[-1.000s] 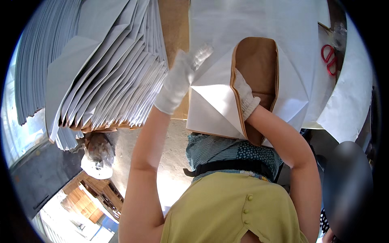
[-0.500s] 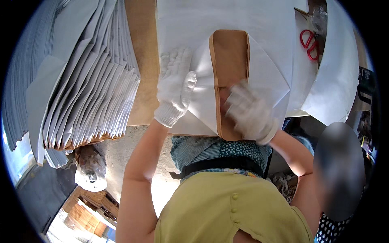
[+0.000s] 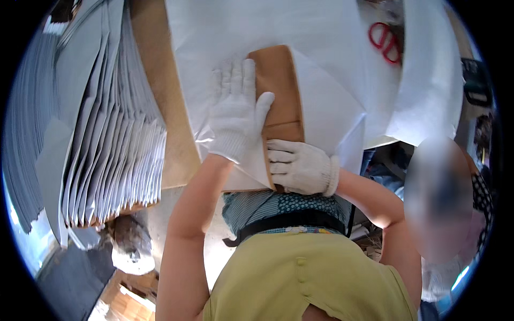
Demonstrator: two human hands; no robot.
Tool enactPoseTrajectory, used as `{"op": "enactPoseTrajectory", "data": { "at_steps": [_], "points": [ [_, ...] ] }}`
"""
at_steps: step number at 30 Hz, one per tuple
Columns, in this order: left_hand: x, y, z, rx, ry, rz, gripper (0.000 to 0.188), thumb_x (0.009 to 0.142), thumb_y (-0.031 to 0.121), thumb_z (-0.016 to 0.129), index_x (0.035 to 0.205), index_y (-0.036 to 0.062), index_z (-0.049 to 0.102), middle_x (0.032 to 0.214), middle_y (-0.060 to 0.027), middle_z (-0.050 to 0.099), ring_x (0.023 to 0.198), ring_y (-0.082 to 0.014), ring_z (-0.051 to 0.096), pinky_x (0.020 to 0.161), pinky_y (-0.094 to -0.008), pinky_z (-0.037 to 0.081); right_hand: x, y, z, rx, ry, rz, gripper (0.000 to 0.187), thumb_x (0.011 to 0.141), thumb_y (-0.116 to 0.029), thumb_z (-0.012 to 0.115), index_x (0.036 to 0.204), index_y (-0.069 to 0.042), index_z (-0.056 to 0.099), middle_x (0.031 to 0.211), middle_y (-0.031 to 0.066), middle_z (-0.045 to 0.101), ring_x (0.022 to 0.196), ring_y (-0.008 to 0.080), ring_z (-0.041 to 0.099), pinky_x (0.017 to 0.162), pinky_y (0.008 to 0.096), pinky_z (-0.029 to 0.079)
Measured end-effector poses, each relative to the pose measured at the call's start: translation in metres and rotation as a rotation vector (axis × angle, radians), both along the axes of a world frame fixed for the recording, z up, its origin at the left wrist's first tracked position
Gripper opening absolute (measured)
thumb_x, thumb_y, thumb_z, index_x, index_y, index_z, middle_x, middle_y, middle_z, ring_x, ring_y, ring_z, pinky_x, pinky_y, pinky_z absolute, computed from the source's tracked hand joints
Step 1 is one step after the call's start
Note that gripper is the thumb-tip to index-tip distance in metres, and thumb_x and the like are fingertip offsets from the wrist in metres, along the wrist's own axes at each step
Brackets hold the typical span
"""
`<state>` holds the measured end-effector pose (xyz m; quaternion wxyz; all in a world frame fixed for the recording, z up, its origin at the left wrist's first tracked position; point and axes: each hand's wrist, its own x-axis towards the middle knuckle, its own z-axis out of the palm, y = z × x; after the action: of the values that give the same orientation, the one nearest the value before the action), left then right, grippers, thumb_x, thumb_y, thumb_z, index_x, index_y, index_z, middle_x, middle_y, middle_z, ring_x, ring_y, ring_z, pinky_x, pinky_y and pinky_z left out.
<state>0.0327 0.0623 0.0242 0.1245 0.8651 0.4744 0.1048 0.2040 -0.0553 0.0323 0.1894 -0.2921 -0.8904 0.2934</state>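
Both my hands wear white knit gloves. My left hand lies flat on a large sheet of white paper, its fingers stretched out and its thumb touching the left edge of a long brown cardboard piece. Pressed on the near end of that piece is my right hand, with its fingers extended to the left and slightly apart. The cardboard lies lengthwise on the folded white paper and has a crosswise seam near its middle. My right hand covers part of its near end.
A thick stack of folded white sheets stands at the left, beside a strip of brown board. Red-handled scissors lie at the far right, near a curled white sheet. Another person is close at the right.
My right hand, blurred with motion before, now rests flat on the cardboard's near end. My left thumb has come against the cardboard's edge. The whole view has turned and shifted a little.
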Motion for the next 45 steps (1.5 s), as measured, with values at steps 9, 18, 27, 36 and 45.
{"op": "enactPoseTrajectory", "data": {
  "at_steps": [9, 18, 27, 36, 45],
  "points": [
    [-0.016, -0.026, -0.004, 0.034, 0.14, -0.12, 0.081, 0.098, 0.04, 0.06, 0.157, -0.0054, 0.03, 0.163, -0.0278, 0.029, 0.152, -0.043, 0.027, 0.127, -0.0498, 0.019, 0.061, -0.011, -0.003, 0.147, -0.283, -0.938, 0.065, 0.086, -0.043, 0.07, 0.135, 0.0, 0.06, 0.149, 0.0205, 0.051, 0.145, 0.0384, 0.041, 0.125, 0.047, 0.026],
    [0.018, 0.002, 0.003, 0.058, 0.101, -0.194, 0.082, 0.097, 0.04, 0.06, 0.157, -0.0067, 0.029, 0.162, -0.0297, 0.03, 0.151, -0.048, 0.026, 0.127, -0.0521, 0.018, 0.044, 0.035, -0.025, 0.191, -0.242, -0.963, 0.078, 0.095, -0.053, 0.059, 0.144, 0.007, 0.05, 0.155, 0.0246, 0.045, 0.148, 0.0393, 0.036, 0.126, 0.0468, 0.024],
    [-0.02, -0.029, -0.003, 0.077, 0.18, -0.125, 0.084, 0.095, 0.045, 0.06, 0.154, -0.0082, 0.033, 0.159, -0.0337, 0.034, 0.15, -0.0502, 0.028, 0.127, -0.0532, 0.018, 0.111, 0.053, 0.0, 0.148, -0.309, -1.415, 0.05, 0.096, -0.02, 0.058, 0.143, -0.005, 0.053, 0.151, 0.0207, 0.049, 0.133, 0.0356, 0.053, 0.109, 0.0482, 0.045],
    [-0.021, -0.028, -0.004, 0.112, 0.147, -0.135, 0.082, 0.097, 0.046, 0.057, 0.156, -0.0062, 0.032, 0.16, -0.0321, 0.032, 0.151, -0.0505, 0.025, 0.127, -0.0521, 0.018, 0.166, 0.146, -0.031, -0.034, -0.685, -1.554, 0.027, 0.097, -0.016, 0.06, 0.12, -0.008, 0.07, 0.127, 0.0165, 0.065, 0.109, 0.0322, 0.07, 0.084, 0.047, 0.059],
    [-0.02, -0.032, 0.001, 0.107, 0.106, -0.12, 0.084, 0.095, 0.051, 0.058, 0.153, -0.0063, 0.037, 0.158, -0.0304, 0.037, 0.149, -0.0474, 0.032, 0.126, -0.0499, 0.023, 0.164, 0.108, 0.006, -0.082, -0.774, -1.342, 0.021, 0.094, -0.012, 0.06, 0.113, -0.01, 0.069, 0.117, 0.0175, 0.069, 0.108, 0.0325, 0.069, 0.087, 0.0441, 0.059]
  ]
}}
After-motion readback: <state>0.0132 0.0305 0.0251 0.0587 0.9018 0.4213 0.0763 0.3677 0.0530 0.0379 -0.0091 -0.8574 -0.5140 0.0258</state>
